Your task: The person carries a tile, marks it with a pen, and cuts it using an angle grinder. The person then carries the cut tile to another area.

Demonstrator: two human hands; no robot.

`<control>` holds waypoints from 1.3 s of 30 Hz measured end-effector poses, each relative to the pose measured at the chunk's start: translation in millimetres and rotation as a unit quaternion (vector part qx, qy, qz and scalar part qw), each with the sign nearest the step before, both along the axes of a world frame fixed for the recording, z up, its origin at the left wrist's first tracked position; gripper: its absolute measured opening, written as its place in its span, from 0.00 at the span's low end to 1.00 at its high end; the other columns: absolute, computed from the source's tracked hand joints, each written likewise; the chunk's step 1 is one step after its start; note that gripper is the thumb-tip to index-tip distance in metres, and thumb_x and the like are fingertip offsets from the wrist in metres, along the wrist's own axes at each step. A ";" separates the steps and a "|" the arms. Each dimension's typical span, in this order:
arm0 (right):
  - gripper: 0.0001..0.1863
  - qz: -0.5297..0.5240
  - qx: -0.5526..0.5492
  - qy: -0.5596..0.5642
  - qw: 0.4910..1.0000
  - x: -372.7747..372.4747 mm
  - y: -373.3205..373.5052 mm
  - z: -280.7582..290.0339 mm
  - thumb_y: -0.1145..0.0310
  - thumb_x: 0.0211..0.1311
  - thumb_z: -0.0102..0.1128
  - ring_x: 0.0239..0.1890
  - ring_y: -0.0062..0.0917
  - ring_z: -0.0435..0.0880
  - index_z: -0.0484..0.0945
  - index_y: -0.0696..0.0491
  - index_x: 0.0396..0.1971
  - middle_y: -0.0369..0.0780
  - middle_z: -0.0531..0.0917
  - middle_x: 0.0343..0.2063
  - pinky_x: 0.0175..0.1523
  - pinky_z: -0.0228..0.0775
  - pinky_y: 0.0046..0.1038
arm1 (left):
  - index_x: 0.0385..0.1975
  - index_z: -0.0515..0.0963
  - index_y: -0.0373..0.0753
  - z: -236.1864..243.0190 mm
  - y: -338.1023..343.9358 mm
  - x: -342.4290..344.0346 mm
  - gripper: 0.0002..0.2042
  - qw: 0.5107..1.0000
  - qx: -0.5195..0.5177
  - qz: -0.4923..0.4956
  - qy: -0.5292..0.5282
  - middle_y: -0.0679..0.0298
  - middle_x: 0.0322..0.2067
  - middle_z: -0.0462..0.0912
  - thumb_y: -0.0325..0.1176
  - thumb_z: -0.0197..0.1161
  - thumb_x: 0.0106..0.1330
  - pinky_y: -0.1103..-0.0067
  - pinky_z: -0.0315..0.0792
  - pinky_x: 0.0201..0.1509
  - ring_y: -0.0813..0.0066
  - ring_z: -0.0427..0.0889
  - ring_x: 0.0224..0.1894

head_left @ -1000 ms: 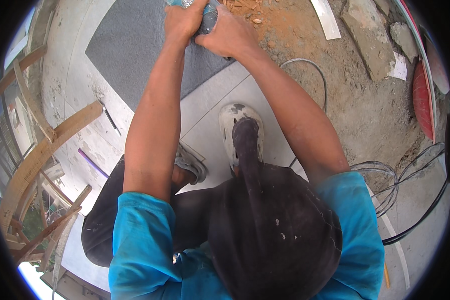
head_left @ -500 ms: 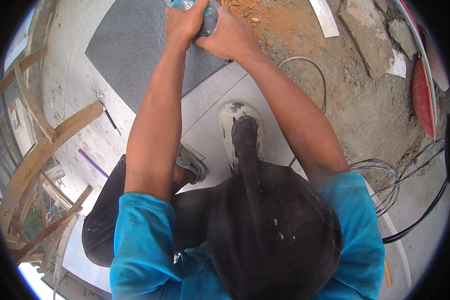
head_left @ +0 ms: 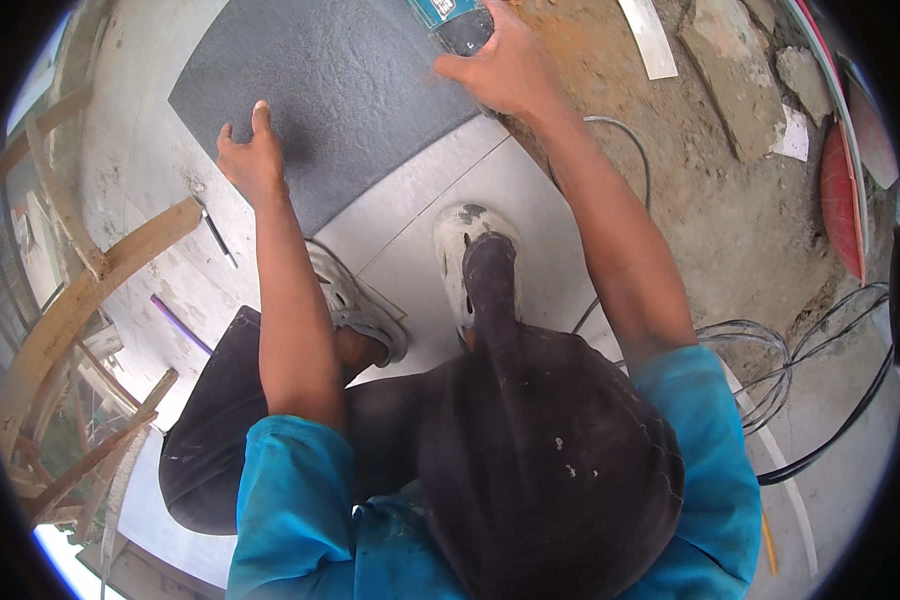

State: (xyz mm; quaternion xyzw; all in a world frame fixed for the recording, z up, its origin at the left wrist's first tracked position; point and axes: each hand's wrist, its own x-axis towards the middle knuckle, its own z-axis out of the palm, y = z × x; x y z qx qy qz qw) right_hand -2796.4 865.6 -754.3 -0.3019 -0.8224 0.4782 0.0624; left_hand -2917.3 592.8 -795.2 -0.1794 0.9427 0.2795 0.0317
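Teal and black casing shows at the upper edge: a power tool (head_left: 458, 28), cut off by the frame, so its far end is out of sight. What can be seen lies over the right part of a dark grey slab (head_left: 330, 80), itself cropped at the top; whether the two touch, I cannot tell.

The right hand (head_left: 510, 70) is clasped on the tool's black end, thumb stretched across it toward the left, the other fingers mostly hidden and partly lost past the edge. Well apart from the tool, the left hand (head_left: 253, 165) is released, over the slab's left side. Two of its fingers (head_left: 261, 118) stand up with a clear gap between them; the rest are folded out of view. Contact with the slab there is hard to judge.

Pale floor tiles (head_left: 430, 205) surround the slab's near side, with brown soil (head_left: 595, 65) to the right. A grey cable (head_left: 640, 150) passes behind the right forearm. Dark trousers (head_left: 550, 460) block much of the lower middle, and the left forearm overlaps one light shoe (head_left: 360, 310).
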 end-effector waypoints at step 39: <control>0.27 0.077 -0.023 -0.151 0.985 3.9 -35.2 -1.3 0.57 0.41 0.68 0.36 0.35 0.85 0.71 0.55 0.40 0.38 0.84 0.28 0.41 0.75 0.38 | 0.52 0.61 0.20 -10.0 149.7 14.2 0.40 0.886 0.380 -0.236 -0.125 0.43 0.45 0.74 0.48 0.69 0.50 0.73 0.73 0.48 0.62 0.78 0.45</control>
